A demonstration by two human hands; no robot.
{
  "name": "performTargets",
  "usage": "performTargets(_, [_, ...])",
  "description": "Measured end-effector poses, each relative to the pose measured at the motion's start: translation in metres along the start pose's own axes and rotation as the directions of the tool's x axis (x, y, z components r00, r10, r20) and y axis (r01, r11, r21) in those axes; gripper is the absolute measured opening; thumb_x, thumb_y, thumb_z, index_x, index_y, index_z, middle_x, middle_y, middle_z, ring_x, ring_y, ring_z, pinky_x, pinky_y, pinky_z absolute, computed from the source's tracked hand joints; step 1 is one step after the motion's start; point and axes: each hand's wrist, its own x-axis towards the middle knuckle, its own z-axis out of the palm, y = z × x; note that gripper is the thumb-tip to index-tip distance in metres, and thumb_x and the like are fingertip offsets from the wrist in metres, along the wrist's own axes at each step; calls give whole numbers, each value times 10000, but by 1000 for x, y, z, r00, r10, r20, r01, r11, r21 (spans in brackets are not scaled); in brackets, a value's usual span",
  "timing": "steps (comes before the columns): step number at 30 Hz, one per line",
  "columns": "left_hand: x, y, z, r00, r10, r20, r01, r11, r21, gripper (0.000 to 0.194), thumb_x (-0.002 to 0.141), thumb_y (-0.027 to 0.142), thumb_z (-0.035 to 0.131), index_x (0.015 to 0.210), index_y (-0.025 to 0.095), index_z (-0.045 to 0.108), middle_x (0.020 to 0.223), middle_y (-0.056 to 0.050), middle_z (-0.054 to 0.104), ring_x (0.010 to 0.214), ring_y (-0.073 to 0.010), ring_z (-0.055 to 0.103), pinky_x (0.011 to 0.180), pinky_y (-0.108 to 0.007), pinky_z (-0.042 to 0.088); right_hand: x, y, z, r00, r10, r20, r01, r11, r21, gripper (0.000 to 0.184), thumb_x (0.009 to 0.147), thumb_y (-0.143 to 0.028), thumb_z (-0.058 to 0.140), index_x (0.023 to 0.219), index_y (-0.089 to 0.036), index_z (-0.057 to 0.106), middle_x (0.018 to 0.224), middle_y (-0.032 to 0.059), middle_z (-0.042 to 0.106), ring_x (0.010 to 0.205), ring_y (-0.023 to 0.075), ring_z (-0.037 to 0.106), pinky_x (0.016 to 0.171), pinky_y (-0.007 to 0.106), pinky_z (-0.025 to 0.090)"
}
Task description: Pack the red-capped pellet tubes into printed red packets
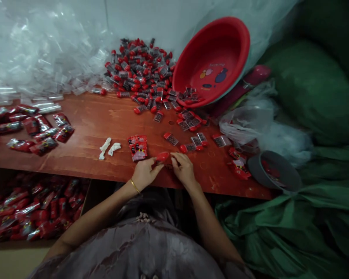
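Note:
At the table's front edge my left hand [145, 171] is closed round a small red-capped container [162, 156], its red end showing past the thumb and finger. My right hand [184, 169] is just to the right of it, thumb and forefinger drawn together; whether something small is between them is hidden. Left of my left hand lies a stack of red printed wrappers [137, 147]. Beside that are two crumpled white strips [105, 148]. Beyond my hands, clear containers with red caps and dark contents [171, 138] lie loose on the table.
A large heap of red-capped containers [142, 69] is at the back, beside a tilted red basin [215, 50]. Clear plastic tubes [46, 50] pile up at back left. Wrapped red packets [43, 131] lie left; more fill a box [37, 209] below. A grey bowl [256, 166] stands right.

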Motion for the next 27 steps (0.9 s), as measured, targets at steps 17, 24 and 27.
performTargets(17, [27,-29,-125,906,8,-423,66,985,158,407,729,468,652,1019,182,646,1224,-116,618,1240,-310,479,1036,-494,356,49,1,35,998,53,-37,-62,947,-314,342,900,-299,447,1135,-113,613,1283,182,563,1244,308,433,1039,532,269])
performTargets(24, [24,-36,-59,983,63,-175,66,760,646,478,892,334,421,1307,105,482,1393,-194,468,1349,-362,329,1065,-550,272,46,-65,44,968,204,148,-185,973,-135,376,857,-527,512,733,-208,667,718,45,680,689,175,614,619,269,412])
performTargets(27, [19,-40,-57,984,39,-173,90,730,678,481,911,304,361,1314,67,473,1377,-197,483,1342,-370,337,1069,-560,258,52,-84,54,922,297,247,-250,946,-206,363,782,-564,594,739,-211,665,738,52,683,652,179,603,537,257,346])
